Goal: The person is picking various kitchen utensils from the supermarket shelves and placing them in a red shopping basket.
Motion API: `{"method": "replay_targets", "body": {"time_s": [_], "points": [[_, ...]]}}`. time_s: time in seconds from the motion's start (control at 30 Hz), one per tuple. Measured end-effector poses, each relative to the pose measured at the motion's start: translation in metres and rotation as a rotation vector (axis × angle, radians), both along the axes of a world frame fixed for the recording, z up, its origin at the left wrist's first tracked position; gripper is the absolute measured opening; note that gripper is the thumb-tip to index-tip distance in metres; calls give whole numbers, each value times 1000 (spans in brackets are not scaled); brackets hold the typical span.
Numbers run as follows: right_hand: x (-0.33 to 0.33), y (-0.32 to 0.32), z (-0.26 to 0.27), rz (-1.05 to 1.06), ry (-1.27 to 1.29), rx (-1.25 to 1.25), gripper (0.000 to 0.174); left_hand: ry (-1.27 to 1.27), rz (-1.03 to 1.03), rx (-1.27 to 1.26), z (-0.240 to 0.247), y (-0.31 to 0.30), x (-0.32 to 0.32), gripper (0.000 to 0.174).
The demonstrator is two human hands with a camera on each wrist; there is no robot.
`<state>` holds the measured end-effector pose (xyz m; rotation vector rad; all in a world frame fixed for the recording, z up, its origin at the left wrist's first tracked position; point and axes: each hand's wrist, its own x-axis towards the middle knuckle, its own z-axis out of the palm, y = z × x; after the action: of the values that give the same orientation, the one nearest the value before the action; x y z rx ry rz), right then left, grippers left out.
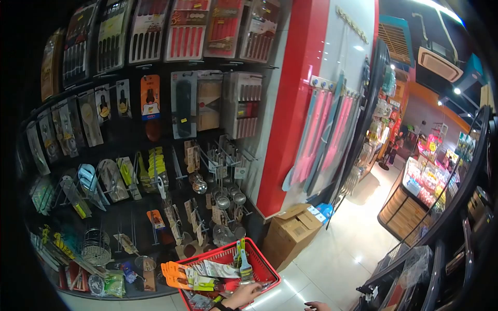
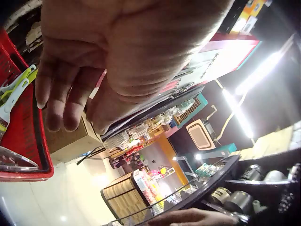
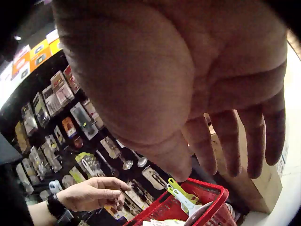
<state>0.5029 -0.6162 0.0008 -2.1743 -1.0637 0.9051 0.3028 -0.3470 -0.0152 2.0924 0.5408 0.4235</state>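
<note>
A red shopping basket (image 1: 269, 265) (image 2: 35, 141) (image 3: 217, 207) holds packaged utensils, among them orange-carded packs (image 1: 175, 274) and green-and-white handled tools (image 1: 244, 262) (image 2: 16, 101) (image 3: 183, 200). In the head view my left hand (image 1: 245, 295) appears over the basket's near right part. Its fingers (image 2: 70, 101) hang relaxed, holding nothing; the right wrist view shows this hand (image 3: 94, 194) too. My right hand (image 1: 317, 307) is at the bottom edge of the head view, right of the basket. The right wrist view shows its palm (image 3: 188, 80) with loose, empty fingers (image 3: 230, 141).
A dark wall rack (image 1: 104, 140) carries hanging kitchen tools in several rows. Behind the basket stands a cardboard box (image 1: 290, 236) beside a red and white pillar (image 1: 285, 103). Tiled floor (image 1: 337, 254) runs to the right, where another shelf (image 1: 441, 269) and a display counter (image 1: 410, 207) stand.
</note>
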Motion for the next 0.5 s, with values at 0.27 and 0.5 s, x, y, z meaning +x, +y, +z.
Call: {"method": "replay_targets", "body": {"time_s": [0.27,0.5], "points": [[21,80,90,436,-300,119,28,120,-33,-30,4,36,-50,27],[20,153,118,984,-376,7,27,238,-13,-98,37,31,-85,23]]}}
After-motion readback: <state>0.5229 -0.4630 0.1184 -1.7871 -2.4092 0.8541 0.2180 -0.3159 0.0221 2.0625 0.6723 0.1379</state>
